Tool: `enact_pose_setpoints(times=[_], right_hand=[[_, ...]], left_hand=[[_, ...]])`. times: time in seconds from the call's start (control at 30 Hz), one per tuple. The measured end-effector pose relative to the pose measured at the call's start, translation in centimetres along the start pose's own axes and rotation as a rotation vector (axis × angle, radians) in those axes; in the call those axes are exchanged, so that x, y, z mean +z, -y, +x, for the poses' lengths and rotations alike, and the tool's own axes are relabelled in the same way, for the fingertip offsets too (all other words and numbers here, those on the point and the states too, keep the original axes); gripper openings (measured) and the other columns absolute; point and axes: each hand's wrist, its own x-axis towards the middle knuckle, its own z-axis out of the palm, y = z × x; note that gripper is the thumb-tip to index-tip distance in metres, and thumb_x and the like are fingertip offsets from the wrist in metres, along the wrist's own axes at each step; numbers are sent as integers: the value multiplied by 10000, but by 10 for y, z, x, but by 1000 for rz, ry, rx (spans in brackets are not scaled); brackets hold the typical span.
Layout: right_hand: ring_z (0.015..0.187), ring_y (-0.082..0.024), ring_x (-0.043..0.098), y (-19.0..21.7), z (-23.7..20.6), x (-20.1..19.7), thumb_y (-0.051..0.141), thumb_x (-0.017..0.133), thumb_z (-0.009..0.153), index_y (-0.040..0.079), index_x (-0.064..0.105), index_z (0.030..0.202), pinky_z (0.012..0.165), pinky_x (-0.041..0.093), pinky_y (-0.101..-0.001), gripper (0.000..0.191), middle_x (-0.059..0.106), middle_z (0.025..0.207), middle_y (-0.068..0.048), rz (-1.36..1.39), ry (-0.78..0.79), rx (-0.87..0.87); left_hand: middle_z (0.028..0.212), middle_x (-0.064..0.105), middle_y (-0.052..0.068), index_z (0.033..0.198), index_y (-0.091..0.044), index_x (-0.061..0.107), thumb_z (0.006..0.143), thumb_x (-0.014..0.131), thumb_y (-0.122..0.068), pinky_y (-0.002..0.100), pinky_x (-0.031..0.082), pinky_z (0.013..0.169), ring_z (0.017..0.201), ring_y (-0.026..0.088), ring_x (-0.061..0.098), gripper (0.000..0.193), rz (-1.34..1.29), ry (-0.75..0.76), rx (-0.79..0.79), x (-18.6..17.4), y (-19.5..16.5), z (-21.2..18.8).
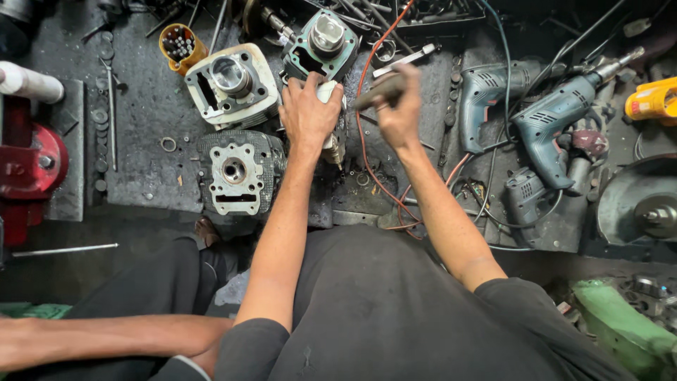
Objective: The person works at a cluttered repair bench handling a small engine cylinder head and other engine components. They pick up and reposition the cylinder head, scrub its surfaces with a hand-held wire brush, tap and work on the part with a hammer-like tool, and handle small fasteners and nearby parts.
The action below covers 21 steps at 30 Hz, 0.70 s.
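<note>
My left hand grips a pale metal engine part that stands on the dark workbench, just below a green engine cylinder with a piston. My right hand holds a dark-handled tool, blurred, raised just right of that part. A white engine cylinder with a piston lies left of my left hand. A finned cylinder head rests nearer the bench's front edge.
Two teal power drills and tangled red and black cables lie at the right. An orange cup of bits stands at the back left. A red vise sits at far left. Another person's arm reaches in at bottom left.
</note>
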Motion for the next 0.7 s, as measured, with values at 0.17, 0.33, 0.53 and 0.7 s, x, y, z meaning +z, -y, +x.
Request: enact_pose_setpoints(times=[0.17, 0.33, 0.53, 0.7], right_hand=[[989, -177, 687, 6, 2, 3, -78, 712, 960, 88, 277, 1489, 946, 592, -340, 704, 648, 1057, -93, -99, 161, 52], [1042, -180, 725, 3, -5, 9, -7, 786, 966, 49, 433, 1332, 943, 626, -350, 511, 704, 1068, -92, 120, 192, 246], [1086, -174, 704, -10, -11, 11, 5, 757, 983, 51, 531, 1176, 986, 588, -351, 300, 701, 1089, -68, 259, 240, 295], [912, -204, 626, -3, -19, 40, 84, 678, 1002, 81, 501, 1082, 893, 525, -388, 194, 586, 943, -50, 822, -77, 381]], left_hand=[[1175, 585, 146, 1163, -191, 705, 858, 689, -514, 548, 415, 977, 1180, 343, 536, 445, -2, 21, -8, -2, -1, -1], [1175, 581, 147, 1166, -184, 705, 862, 687, -509, 550, 407, 976, 1178, 345, 530, 445, -12, 9, 8, -2, 0, -1], [1172, 585, 140, 1152, -192, 708, 858, 691, -515, 544, 418, 959, 1178, 345, 534, 437, 6, -14, 23, 3, 4, -2], [1154, 588, 142, 1159, -193, 706, 864, 696, -515, 538, 426, 952, 1159, 347, 546, 437, 0, -20, 32, 3, 4, -2]])
